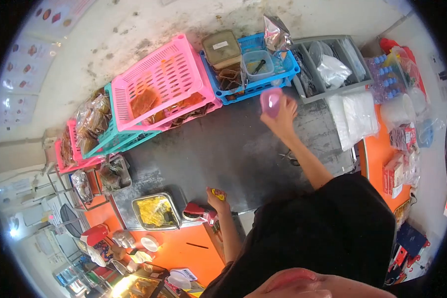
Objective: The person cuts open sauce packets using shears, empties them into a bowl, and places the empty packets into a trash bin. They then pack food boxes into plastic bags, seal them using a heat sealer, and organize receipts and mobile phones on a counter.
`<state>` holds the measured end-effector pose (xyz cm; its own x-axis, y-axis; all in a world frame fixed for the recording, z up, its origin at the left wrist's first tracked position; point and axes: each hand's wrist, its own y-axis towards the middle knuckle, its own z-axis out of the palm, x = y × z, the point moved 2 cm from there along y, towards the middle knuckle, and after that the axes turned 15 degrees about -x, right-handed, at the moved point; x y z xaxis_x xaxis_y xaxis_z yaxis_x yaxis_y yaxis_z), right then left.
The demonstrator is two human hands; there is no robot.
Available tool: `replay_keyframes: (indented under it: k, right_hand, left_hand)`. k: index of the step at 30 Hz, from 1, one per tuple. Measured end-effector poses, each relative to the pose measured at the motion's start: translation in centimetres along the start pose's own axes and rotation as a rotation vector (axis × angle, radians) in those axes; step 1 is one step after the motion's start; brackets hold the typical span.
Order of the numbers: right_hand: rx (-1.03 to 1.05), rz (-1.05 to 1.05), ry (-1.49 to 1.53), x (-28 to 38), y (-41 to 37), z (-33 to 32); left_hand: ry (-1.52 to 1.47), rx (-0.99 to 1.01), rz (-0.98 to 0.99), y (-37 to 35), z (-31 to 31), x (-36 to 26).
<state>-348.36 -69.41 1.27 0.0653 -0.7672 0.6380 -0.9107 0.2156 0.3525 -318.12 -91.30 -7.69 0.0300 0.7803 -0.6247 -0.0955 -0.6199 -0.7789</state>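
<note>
My right hand (284, 119) grips a translucent pink plastic cup (270, 102) by its side, over the back of the dark metal worktop (208, 144), in front of the blue basket. Lower down, the fingers of my left hand (217, 199) are closed around a small yellow thing (219, 194) whose kind I cannot make out. Just left of that hand lies a red packet (197, 211), and beyond it a metal tray (156, 212) holds yellow food. Scissors (288, 158) lie on the worktop beside my right forearm.
Along the wall stand a pink basket (159, 82), a blue basket (283, 74) with tubs and a grey divided bin (331, 67). White plastic bags (352, 119) lie at the right. An orange counter (184, 246) holds containers at the lower left.
</note>
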Motion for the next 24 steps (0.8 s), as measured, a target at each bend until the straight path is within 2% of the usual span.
replay_keyframes:
  k: [1, 3, 5, 9, 11, 15, 17, 19, 20, 21, 23, 24]
  right_hand:
    - [-0.002, 0.015, -0.005, 1.0, 1.3, -0.7]
    - [-0.229, -0.005, 0.133, 3.0, 5.7, -0.4]
    - [-0.260, -0.019, 0.116, 4.5, 8.1, 1.5]
    - [-0.332, -0.090, 0.121, 6.3, 9.9, 3.9]
    - [-0.326, -0.128, 0.053, 5.1, 10.2, 5.6]
    - [-0.334, -0.159, -0.134, 4.5, 10.7, 6.5]
    - [-0.351, -0.182, -0.212, 4.6, 10.7, 6.0]
    - [-0.377, -0.210, -0.283, 5.7, 10.2, 4.9]
    - [-0.365, -0.185, -0.144, 6.5, 9.2, 3.9]
    - [-0.349, -0.161, -0.006, 7.1, 8.5, 3.2]
    - [-0.307, -0.193, -0.009, 8.7, 7.4, 2.8]
    - [-0.265, -0.220, -0.019, 9.3, 6.9, 2.9]
  left_hand:
    - [-0.029, -0.007, -0.014, 0.2, -0.2, 0.4]
    - [-0.058, -0.001, -0.027, 1.1, 0.3, 1.7]
    - [-0.149, 0.030, -0.192, 2.0, 1.7, 3.4]
    - [-0.058, 0.112, -0.178, -2.0, 7.2, 3.1]
    - [0.097, 0.156, 0.110, -3.8, 8.7, 2.6]
    - [0.227, 0.259, 0.273, -6.2, 10.4, 1.6]
    - [0.609, 0.298, 0.912, -8.4, 13.2, 0.1]
    - [0.643, 0.339, 1.475, -10.6, 17.0, -2.8]
    - [0.656, 0.319, 1.602, -11.8, 19.4, -4.3]
    - [0.669, 0.298, 1.726, -13.0, 21.7, -5.6]
    - [0.704, 0.265, 1.818, -13.9, 25.8, -7.3]
    - [0.785, 0.267, 1.716, -14.4, 27.8, -7.9]
